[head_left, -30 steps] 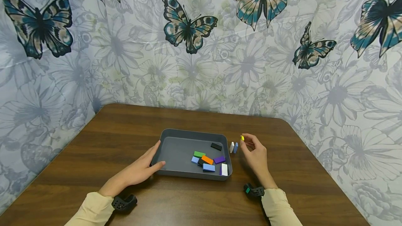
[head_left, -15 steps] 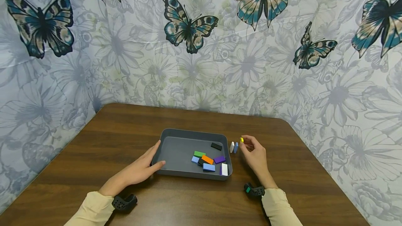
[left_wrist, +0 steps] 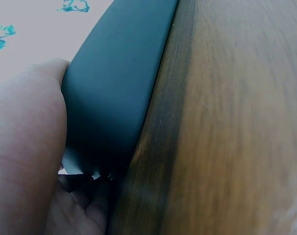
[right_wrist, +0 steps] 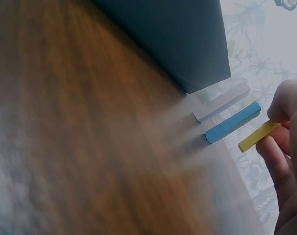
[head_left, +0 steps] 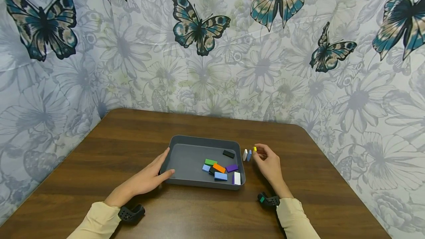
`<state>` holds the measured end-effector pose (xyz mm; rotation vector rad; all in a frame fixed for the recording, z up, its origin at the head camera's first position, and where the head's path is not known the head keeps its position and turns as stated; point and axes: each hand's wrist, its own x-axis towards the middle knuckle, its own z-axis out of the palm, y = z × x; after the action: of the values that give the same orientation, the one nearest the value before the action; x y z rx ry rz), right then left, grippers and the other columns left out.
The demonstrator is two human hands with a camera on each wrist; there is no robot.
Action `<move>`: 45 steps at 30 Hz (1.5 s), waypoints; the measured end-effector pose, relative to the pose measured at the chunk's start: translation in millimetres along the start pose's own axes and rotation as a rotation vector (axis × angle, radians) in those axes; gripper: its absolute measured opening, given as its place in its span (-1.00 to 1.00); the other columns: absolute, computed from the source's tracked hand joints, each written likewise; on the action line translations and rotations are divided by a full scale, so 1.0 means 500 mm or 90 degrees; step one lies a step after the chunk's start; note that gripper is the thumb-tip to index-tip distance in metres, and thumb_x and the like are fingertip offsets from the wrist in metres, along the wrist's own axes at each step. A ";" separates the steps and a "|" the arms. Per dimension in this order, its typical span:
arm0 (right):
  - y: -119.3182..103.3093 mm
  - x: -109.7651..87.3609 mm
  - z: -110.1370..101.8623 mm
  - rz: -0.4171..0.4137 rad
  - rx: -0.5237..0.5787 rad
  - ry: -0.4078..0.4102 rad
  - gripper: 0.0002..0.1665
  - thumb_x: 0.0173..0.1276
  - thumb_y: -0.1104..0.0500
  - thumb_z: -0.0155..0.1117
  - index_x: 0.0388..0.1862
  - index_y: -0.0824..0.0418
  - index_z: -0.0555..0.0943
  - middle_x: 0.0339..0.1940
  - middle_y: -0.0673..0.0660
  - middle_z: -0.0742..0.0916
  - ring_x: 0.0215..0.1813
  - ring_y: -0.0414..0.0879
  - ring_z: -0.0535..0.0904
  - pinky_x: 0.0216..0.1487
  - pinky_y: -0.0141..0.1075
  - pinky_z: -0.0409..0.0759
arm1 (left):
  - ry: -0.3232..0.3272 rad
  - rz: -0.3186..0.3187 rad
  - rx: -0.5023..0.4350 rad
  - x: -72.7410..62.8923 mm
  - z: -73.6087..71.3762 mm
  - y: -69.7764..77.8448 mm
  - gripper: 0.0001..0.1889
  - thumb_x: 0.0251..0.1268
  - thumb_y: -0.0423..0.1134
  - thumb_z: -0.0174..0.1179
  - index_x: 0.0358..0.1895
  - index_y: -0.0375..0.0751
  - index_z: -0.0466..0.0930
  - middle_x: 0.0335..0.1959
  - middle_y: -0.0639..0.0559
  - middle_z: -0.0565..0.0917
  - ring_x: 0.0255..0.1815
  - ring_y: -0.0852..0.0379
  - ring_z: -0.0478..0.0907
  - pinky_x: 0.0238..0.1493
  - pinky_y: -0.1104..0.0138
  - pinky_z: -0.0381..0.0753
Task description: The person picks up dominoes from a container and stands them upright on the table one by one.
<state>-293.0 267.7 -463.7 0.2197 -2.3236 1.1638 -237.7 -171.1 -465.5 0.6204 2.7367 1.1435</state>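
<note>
Brown wood-grain table [head_left: 186, 215] fills the foreground, with two pale yellow sleeves [head_left: 96, 220] at its near side and a black wristband [head_left: 131, 215] on each wrist. The left hand [head_left: 144, 180] rests against the near left corner of the grey tray [head_left: 186, 159], its fingers straight along the outer side and its thumb spread apart at the near rim. Toward the tray's right half lie a light blue block [head_left: 220, 176], a white block [head_left: 237, 178], an orange block [head_left: 218, 168], a purple block [head_left: 231, 168] and a green block [head_left: 210, 162]; farther back is a black block [head_left: 228, 154].

Right of the tray, the right hand [head_left: 270, 165] pinches a yellow block [right_wrist: 256, 138] near its top between thumb and fingers. Its long axis is upright, lower end pointing down; whether that end touches the table I cannot tell. Just beside it stand a blue block [right_wrist: 232, 123] and a pale block [right_wrist: 221, 102], both on end and roughly parallel to it. Behind everything hangs a flowered backdrop [head_left: 206, 84] with teal butterflies [head_left: 199, 28].
</note>
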 end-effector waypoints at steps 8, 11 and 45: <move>0.009 -0.002 0.000 0.031 -0.034 -0.040 -0.68 0.36 0.36 0.37 0.09 0.33 0.69 -0.06 0.24 0.81 -0.05 0.08 0.76 -0.05 -0.50 0.64 | 0.001 0.003 0.002 0.000 0.000 -0.001 -0.04 0.60 0.22 0.01 0.71 -0.17 -0.33 0.71 -0.28 -0.18 0.68 -0.35 -0.11 0.50 -0.31 0.09; 0.010 -0.002 0.001 0.042 -0.047 -0.050 -0.70 0.36 0.35 0.37 0.07 0.32 0.69 -0.05 0.24 0.81 -0.04 0.07 0.76 -0.05 -0.48 0.65 | 0.000 0.005 0.000 0.000 0.000 0.001 -0.05 0.60 0.21 0.01 0.70 -0.17 -0.34 0.71 -0.28 -0.19 0.68 -0.35 -0.12 0.51 -0.31 0.09; 0.021 0.000 -0.009 0.039 -0.096 -0.150 -0.61 0.27 0.40 0.37 0.08 0.35 0.62 -0.09 0.27 0.79 -0.05 0.08 0.76 0.00 -0.20 0.74 | -0.002 0.009 -0.004 0.000 -0.001 0.002 -0.04 0.59 0.25 -0.02 0.71 -0.13 -0.37 0.71 -0.27 -0.21 0.68 -0.35 -0.14 0.50 -0.32 0.09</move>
<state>-295.1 277.7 -468.9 0.2448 -2.6284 1.0331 -237.8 -170.8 -464.5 0.6414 2.7293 1.1515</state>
